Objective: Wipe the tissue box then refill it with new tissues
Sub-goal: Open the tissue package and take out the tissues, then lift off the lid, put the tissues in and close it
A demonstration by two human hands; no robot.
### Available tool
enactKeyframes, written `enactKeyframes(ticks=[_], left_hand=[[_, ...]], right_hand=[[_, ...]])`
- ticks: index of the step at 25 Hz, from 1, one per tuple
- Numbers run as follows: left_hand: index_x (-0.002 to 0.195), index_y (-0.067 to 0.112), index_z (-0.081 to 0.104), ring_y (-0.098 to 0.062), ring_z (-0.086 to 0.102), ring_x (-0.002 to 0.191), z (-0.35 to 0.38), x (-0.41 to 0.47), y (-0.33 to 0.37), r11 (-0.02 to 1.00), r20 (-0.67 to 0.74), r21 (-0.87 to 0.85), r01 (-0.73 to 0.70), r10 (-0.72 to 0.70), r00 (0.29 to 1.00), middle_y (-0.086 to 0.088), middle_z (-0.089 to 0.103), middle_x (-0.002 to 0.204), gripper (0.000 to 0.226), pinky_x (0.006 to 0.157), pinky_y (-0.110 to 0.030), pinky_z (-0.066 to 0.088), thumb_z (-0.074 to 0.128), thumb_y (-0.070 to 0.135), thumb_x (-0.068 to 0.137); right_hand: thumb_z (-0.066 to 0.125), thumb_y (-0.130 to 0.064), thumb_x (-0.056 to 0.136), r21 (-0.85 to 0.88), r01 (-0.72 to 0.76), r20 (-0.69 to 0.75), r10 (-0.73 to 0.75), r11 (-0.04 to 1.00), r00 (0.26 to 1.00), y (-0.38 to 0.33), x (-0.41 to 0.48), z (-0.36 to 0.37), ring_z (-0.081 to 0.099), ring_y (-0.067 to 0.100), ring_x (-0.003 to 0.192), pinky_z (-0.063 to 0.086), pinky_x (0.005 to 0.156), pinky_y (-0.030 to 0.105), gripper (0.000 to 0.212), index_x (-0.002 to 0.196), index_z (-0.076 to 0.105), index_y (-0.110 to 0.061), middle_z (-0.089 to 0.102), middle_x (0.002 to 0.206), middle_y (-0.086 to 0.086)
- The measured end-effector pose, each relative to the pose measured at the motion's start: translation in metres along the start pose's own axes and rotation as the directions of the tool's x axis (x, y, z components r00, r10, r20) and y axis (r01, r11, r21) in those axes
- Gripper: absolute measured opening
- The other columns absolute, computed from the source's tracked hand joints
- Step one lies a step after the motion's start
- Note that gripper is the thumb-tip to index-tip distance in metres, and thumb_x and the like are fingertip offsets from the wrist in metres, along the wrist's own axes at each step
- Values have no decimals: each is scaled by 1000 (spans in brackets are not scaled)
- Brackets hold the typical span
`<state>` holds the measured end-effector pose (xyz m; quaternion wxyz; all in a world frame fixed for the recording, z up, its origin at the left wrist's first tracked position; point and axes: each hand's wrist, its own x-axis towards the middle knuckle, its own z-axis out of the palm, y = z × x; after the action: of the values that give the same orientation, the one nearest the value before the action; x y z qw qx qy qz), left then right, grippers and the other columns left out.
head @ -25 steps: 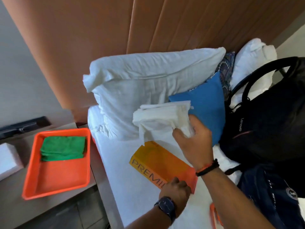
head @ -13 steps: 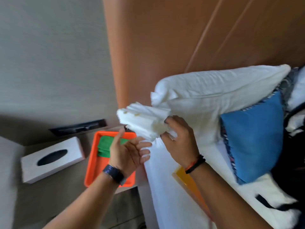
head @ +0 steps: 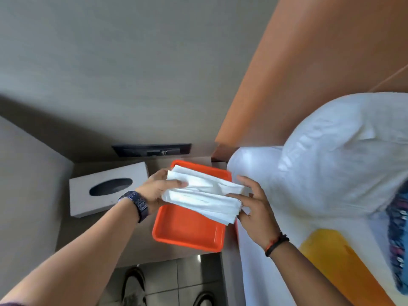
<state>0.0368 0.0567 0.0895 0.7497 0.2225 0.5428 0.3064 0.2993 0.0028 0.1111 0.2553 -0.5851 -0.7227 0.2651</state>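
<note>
A thick stack of white tissues (head: 204,195) is held level over the orange tray (head: 189,230). My left hand (head: 159,191) grips the stack's left end, thumb on top. My right hand (head: 256,206) holds its right end, fingers partly spread. The grey tissue box (head: 84,202) with a dark oval slot sits on the bedside shelf, left of the tray and close to my left wrist. The yellow-orange tissue packet (head: 337,263) lies on the white bed at the lower right.
A white pillow (head: 344,155) leans on the brown headboard (head: 309,62) at the right. A black wall panel (head: 152,149) sits behind the shelf. A patterned cushion edge (head: 399,235) shows at the far right. My shoes (head: 132,288) stand on the tiled floor below.
The view swung left from the bed to the bedside shelf. The tissue stack came over the tray and my left hand took hold of its left end, so both hands hold it.
</note>
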Motion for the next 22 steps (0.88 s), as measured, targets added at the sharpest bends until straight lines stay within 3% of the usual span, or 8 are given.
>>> enactKeyframes(ticks=[2,5,9,14,17,20,22], left_hand=[[120,6,53,-34,67,93,-14,29,-35,995,-109,103,15,-4,994,-22,64,116,92,84,-48,55,90,18,37],[113,21,52,-29,67,90,-28,64,-84,917,-224,399,13,84,971,-13,67,106,85,78,-45,57,92,25,38],[126,30,42,-24,58,94,-31,91,-125,686,-243,728,23,226,943,0,59,104,83,82,-31,48,87,21,58],[128,23,36,-35,62,96,-26,108,-146,352,-220,928,122,253,942,-11,63,107,78,79,-37,49,82,30,66],[121,16,36,-34,63,92,-21,115,-153,213,-210,963,163,221,952,-13,61,104,63,75,-39,49,77,30,74],[116,14,35,-32,64,93,-17,118,-155,158,-204,973,170,238,949,-13,54,112,57,77,-39,50,74,27,76],[124,15,33,-30,62,98,-16,113,-154,138,-168,981,136,255,952,-11,43,125,61,80,-38,50,72,24,78]], right_hand=[[67,14,63,-189,79,16,-78,979,997,36,-5,33,47,18,119,45,97,38,52,98,74,-24,57,123,-4],[53,7,61,-389,285,133,-253,876,958,79,-15,76,51,20,108,40,88,36,48,94,70,-24,66,103,-2],[39,2,69,-552,468,375,-295,691,879,120,-21,122,55,26,95,38,81,39,47,102,56,-26,60,100,3],[30,2,66,-600,540,507,-243,590,827,138,-15,157,55,27,79,43,69,40,49,100,53,-26,56,89,3],[45,7,62,-625,520,531,-171,582,830,136,-13,172,52,28,78,40,68,41,47,96,51,-24,55,90,4],[66,6,56,-662,480,555,-54,576,830,132,-9,179,49,29,80,38,69,42,53,97,49,-23,52,89,5],[71,3,48,-652,499,613,10,571,790,126,-5,176,48,30,85,36,70,44,62,100,50,-24,52,93,6]])
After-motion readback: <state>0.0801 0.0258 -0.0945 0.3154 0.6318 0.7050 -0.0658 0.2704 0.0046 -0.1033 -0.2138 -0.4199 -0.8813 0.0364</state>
